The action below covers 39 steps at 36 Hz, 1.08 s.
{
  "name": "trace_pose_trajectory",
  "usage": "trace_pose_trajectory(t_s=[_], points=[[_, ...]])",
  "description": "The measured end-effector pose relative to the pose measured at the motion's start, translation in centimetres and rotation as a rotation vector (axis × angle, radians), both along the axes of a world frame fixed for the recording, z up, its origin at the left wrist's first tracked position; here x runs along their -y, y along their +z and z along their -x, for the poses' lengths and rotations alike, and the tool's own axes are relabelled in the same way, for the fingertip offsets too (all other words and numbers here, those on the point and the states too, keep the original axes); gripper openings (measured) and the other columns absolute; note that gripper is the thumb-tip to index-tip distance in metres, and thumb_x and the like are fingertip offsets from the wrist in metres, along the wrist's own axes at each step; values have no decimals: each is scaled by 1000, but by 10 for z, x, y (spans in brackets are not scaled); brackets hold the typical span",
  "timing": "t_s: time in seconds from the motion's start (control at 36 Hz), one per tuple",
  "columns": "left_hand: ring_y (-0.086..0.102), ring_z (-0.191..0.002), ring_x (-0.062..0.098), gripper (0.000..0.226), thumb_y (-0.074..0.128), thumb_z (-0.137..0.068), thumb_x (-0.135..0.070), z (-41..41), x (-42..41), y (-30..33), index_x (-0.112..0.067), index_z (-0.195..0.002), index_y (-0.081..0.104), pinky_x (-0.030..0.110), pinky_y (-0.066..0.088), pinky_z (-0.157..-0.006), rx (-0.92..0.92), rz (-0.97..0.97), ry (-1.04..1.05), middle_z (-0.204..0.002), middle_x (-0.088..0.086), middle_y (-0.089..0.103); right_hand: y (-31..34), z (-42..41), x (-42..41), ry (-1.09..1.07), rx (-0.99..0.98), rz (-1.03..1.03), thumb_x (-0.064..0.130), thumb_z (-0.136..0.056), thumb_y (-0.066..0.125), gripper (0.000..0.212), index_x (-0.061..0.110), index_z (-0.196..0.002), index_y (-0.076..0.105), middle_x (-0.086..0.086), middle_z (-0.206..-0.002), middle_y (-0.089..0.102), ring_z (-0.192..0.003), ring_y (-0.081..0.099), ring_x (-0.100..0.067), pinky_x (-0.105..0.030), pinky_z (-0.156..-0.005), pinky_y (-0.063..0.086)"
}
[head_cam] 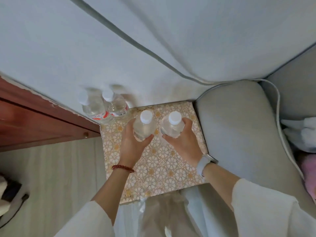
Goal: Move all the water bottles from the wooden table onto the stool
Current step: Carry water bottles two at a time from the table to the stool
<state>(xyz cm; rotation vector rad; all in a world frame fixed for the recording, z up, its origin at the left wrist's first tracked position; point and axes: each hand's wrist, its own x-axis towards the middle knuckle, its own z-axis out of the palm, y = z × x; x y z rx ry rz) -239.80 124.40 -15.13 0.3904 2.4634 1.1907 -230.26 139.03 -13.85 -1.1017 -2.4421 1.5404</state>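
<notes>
Left hand [132, 142]: you grip one bottle [144, 128] at its body.
Right hand [183, 141]: wrapped round another bottle [171, 128].
Handling: smooth, likely full — squeeze mid-body, not the cap.

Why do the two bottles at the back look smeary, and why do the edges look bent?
Head view: the back bottles are blurred, probably by motion; the held bottles, left hand and right hand look sharper. The wide-angle lens bows straight edges. Lighting is soft, without harsh glare.
</notes>
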Motion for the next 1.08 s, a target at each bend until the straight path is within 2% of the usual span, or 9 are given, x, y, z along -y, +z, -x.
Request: trace_pose_trajectory(t_s=[0.19, 0.28, 0.33, 0.47, 0.56, 0.64, 0.83, 0.94, 1.08], points=[[45, -119, 26, 83, 82, -63, -18, 22, -2, -13, -12, -133, 38, 48, 49, -91, -14, 69, -80, -132, 8, 45, -25, 13, -5, 35, -19, -17, 30, -72, 75, 74, 15, -126, 26, -6, -121, 46, -108, 49, -19, -26, -83, 50], [41, -125, 24, 85, 81, -65, -23, 25, -1, -8, -15, -135, 34, 45, 40, -103, 3, 108, -109, -137, 6, 43, -22, 8, -5, 78, -40, -15, 30, -75, 72, 71, 20, -128, 26, 1, -123, 41, -113, 43, -14, -4, -80, 40], [38, -128, 21, 87, 80, -65, -30, 27, 1, -1, -18, -137, 32, 36, 34, -103, 0, 124, -136, -139, 3, 41, -14, 5, -7, 122, -45, -29, 34, -77, 70, 72, 26, -132, 24, 9, -124, 35, -114, 37, -5, 2, -77, 33], [46, -114, 18, 63, 75, -72, -32, 31, 1, 30, -17, -126, 48, 30, 39, -90, -180, 125, -148, -125, 3, 52, 17, 9, -21, 233, -43, -270, 42, -78, 64, 65, 18, -131, 36, -3, -127, 38, -115, 37, -10, -5, -76, 31], [53, -102, 22, 48, 74, -75, -22, 34, 0, 43, -15, -119, 56, 28, 42, -78, -243, 147, -150, -114, 6, 57, 34, 13, -29, 316, -6, -472, 41, -78, 63, 50, 17, -119, 49, -6, -108, 48, -94, 49, -16, -19, -67, 40], [55, -97, 24, 43, 72, -76, -20, 35, -4, 51, -13, -115, 57, 28, 41, -75, -266, 199, -200, -111, 8, 58, 41, 16, -30, 428, 100, -570, 46, -84, 54, 40, 22, -115, 49, 0, -98, 58, -75, 53, -13, -21, -54, 40], [61, -91, 29, 40, 81, -65, -21, 46, -11, 62, -15, -102, 66, 43, 42, -79, -551, 428, -350, -95, 2, 70, 44, 34, -27, 379, 126, -487, 42, -87, 52, 37, 14, -111, 49, -3, -105, 59, -79, 58, -22, -32, -62, 48], [64, -83, 28, 43, 87, -54, -20, 58, -13, 63, -15, -93, 69, 42, 47, -69, -715, 476, -369, -85, -1, 73, 44, 48, -25, 281, 120, -456, 41, -86, 55, 38, 13, -111, 50, -5, -106, 60, -81, 59, -24, -33, -66, 48], [63, -82, 28, 45, 87, -53, -18, 72, -20, 60, -16, -94, 69, 39, 47, -70, -792, 501, -348, -84, -2, 73, 46, 69, -23, 168, 74, -381, 39, -85, 59, 38, 11, -110, 51, -6, -103, 60, -80, 60, -24, -38, -70, 52]])
